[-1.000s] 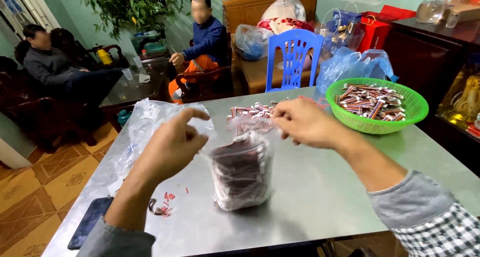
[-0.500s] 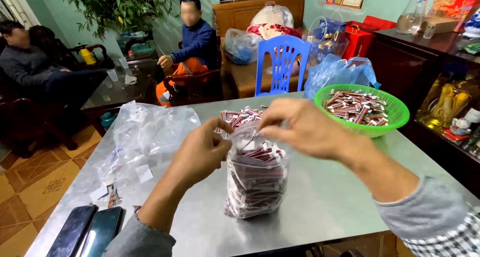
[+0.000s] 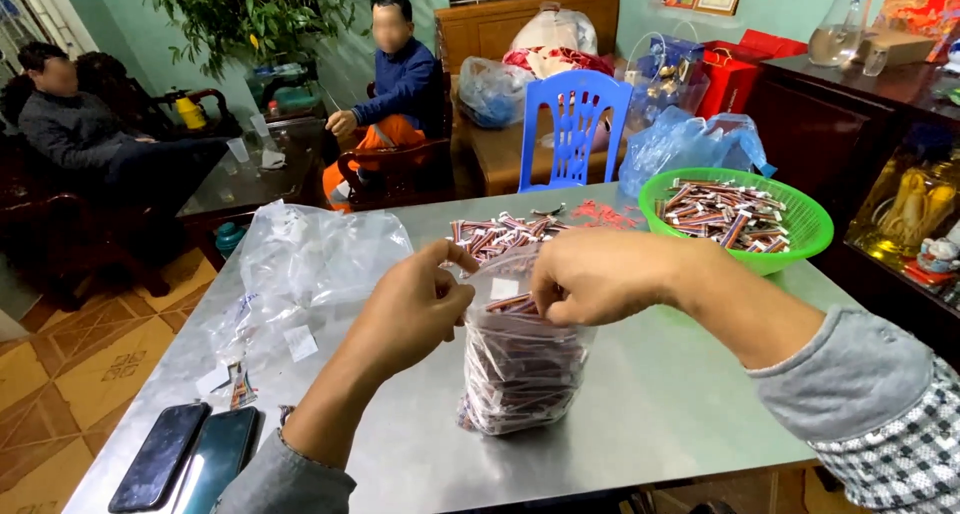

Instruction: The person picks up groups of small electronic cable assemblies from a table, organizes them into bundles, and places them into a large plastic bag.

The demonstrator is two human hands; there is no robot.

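Upright near the middle of the steel counter (image 3: 680, 394): a clear plastic bag (image 3: 520, 364), packed full of small red-and-white striped sachets. Left hand (image 3: 415, 309) pinching the bag's mouth on its left side, fingers clenched on the film. Right hand (image 3: 590, 274) gripping the mouth on the right side, fingertips tucked into the opening.

Bare steel to the right of the bag and in front of it, out to the counter's near edge. Left of the bag, a crumpled heap of empty clear bags (image 3: 310, 264), spreading toward the counter's left edge. Left of the bag and close to the near corner, two dark phones (image 3: 190, 454) lying flat side by side. Just behind the bag, a loose pile of sachets (image 3: 495, 236) of the same kind. Behind the bag to the right, a green basket (image 3: 815, 229) holding more of them, close to the far right edge.

Beyond the counter behind the bag, a blue plastic chair (image 3: 575, 124) against the far edge, and two seated people farther back to the left.
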